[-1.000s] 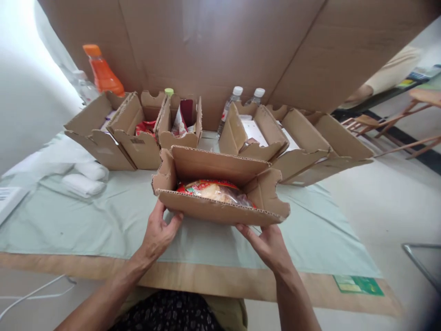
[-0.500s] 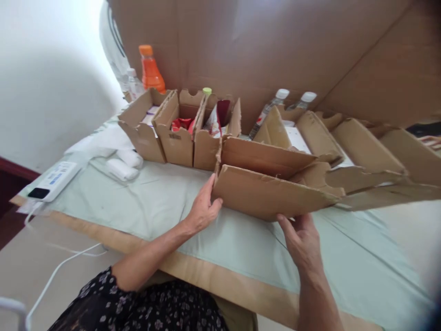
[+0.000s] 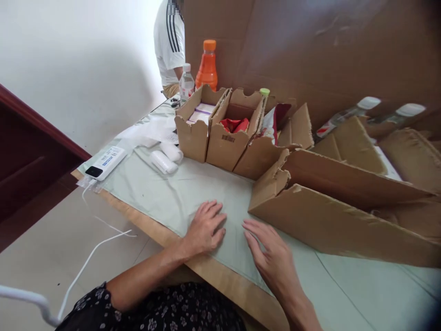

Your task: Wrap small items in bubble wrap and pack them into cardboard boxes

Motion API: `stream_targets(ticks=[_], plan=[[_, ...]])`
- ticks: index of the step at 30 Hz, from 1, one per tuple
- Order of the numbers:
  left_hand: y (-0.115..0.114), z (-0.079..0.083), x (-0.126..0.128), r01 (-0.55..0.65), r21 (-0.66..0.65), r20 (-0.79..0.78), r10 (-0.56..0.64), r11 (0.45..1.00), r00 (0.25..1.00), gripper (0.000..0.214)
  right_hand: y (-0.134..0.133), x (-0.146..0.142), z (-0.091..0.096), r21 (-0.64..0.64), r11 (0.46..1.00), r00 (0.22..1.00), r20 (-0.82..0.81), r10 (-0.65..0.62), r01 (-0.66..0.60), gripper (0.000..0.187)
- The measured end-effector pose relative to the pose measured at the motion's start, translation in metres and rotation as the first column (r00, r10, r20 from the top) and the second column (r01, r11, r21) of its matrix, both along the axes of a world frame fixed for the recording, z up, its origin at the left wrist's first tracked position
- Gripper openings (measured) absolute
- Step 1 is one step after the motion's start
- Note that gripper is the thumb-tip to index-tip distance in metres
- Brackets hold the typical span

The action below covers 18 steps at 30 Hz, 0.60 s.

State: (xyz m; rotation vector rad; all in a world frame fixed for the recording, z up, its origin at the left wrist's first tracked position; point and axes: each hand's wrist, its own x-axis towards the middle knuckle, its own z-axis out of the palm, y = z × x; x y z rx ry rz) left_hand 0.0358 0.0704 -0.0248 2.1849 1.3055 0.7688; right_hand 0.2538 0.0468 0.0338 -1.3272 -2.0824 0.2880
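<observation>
My left hand [image 3: 206, 227] rests on the pale green cloth [image 3: 220, 184] near the table's front edge, fingers spread and nothing in them. Just to its right, my right hand [image 3: 270, 246] hovers or lies over the cloth, thumb apart from the fingers, holding nothing. Right of my hands stands a long, open-topped cardboard box [image 3: 337, 225], apart from both of them. Behind it, a row of similar boxes runs along the table: one with white-and-purple packs [image 3: 201, 112], one with a red packet [image 3: 234, 125], one with a maroon-and-white bag [image 3: 274, 123].
An orange bottle [image 3: 207, 66] and a clear bottle [image 3: 186, 83] stand behind the boxes; two white-capped bottles [image 3: 368, 103] lean at right. White rolls [image 3: 163, 162] and a white device [image 3: 106, 162] with a cable lie at left. A person [image 3: 171, 46] is behind the cardboard panel [image 3: 292, 55].
Both hands have let go of the long cardboard box and drawn back to the cloth on its left. The view has swung left, and a person has come into sight.
</observation>
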Motion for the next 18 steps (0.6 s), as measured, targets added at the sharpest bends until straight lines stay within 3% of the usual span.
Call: stream_targets(ticks=[3, 6, 8, 10, 12, 14, 18], plan=[[-0.002, -0.001, 0.006, 0.026, 0.041, 0.020, -0.027, 0.999, 0.999, 0.040, 0.074, -0.073, 0.018, -0.021, 0.984, 0.964, 0.197, 0.180, -0.180, 0.033], [0.001, -0.003, 0.007, 0.020, 0.029, 0.069, -0.022, 0.999, 0.997, 0.038, 0.142, -0.146, 0.025, -0.052, 0.938, 0.839, 0.432, 0.331, -0.343, 0.041], [0.003, -0.005, 0.007, 0.024, 0.028, 0.081, -0.027, 0.999, 0.996, 0.040, 0.176, -0.188, 0.024, -0.083, 0.907, 0.760, 0.517, 0.394, -0.413, 0.044], [0.004, -0.007, 0.006, 0.029, 0.034, 0.089, -0.032, 0.999, 0.996, 0.043, 0.195, -0.215, 0.022, -0.108, 0.898, 0.730, 0.545, 0.412, -0.427, 0.045], [0.004, -0.009, 0.006, 0.024, 0.034, 0.105, -0.027, 0.999, 0.994, 0.044, 0.197, -0.222, 0.022, -0.102, 0.904, 0.746, 0.530, 0.403, -0.416, 0.046], [0.003, -0.010, 0.007, 0.014, 0.035, 0.141, -0.018, 0.999, 0.990, 0.046, 0.179, -0.207, 0.027, -0.044, 0.922, 0.818, 0.445, 0.364, -0.385, 0.043], [0.002, -0.012, 0.006, 0.005, 0.024, 0.212, -0.010, 1.000, 0.977, 0.048, 0.108, -0.129, 0.046, 0.077, 0.987, 0.990, -0.014, 0.144, -0.142, 0.023]])
